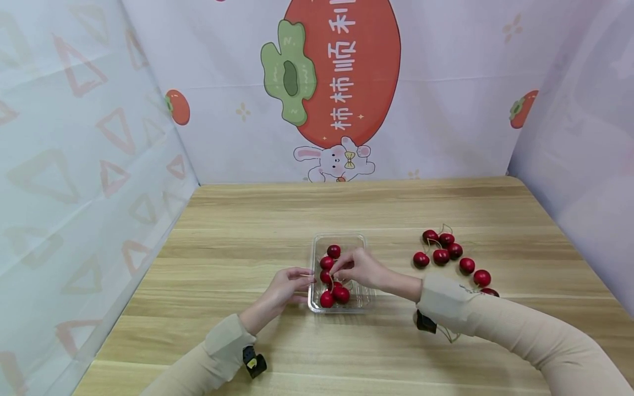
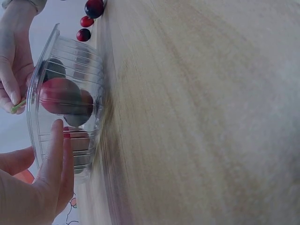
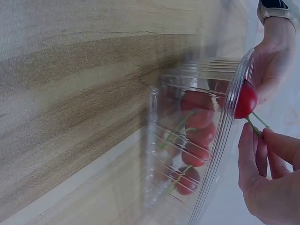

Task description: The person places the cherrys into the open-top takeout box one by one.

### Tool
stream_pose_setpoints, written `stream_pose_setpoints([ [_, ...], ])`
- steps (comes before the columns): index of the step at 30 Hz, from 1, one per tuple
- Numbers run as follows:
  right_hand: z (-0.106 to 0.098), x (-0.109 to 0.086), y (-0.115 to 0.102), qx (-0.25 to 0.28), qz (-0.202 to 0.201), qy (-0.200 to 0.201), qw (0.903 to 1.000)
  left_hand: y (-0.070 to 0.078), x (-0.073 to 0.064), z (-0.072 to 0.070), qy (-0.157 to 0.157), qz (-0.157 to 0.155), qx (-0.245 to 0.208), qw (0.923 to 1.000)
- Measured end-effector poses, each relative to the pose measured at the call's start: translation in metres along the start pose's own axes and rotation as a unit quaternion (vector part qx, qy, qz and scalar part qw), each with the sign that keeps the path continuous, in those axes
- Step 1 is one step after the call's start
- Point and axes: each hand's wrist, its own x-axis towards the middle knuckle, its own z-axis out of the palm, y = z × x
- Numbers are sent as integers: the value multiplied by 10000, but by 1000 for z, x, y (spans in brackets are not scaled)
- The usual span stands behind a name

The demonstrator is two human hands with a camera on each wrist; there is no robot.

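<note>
A clear plastic container (image 1: 369, 242) stands on the table with several red cherries (image 1: 327, 300) inside, mostly along its left half. Over it, my right hand (image 1: 358, 268) pinches the green stem of a cherry (image 3: 246, 99) between thumb and fingertips. That cherry hangs at the container's rim height in the right wrist view. My left hand (image 1: 284, 287) is at the container's left side, its fairly straight fingers (image 2: 55, 145) against the clear wall and its thumb apart from them. Other cherries show through the wall in both wrist views.
More cherries (image 1: 441, 256) with thin stems lie in a loose cluster on the table right of the container, some near the right sleeve (image 1: 495, 313). The wooden table (image 1: 238, 220) is bordered by printed cloth (image 1: 223, 137) at the back and sides.
</note>
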Motion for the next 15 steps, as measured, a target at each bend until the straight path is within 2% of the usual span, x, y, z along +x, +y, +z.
stream_pose_setpoints([
  [5,1,0,0,105,119,-62,9999,0,0,0,-19,6,7,10000],
  [15,3,-2,2,-36,124,-137,9998,-1,0,-1,-54,4,-13,10000],
])
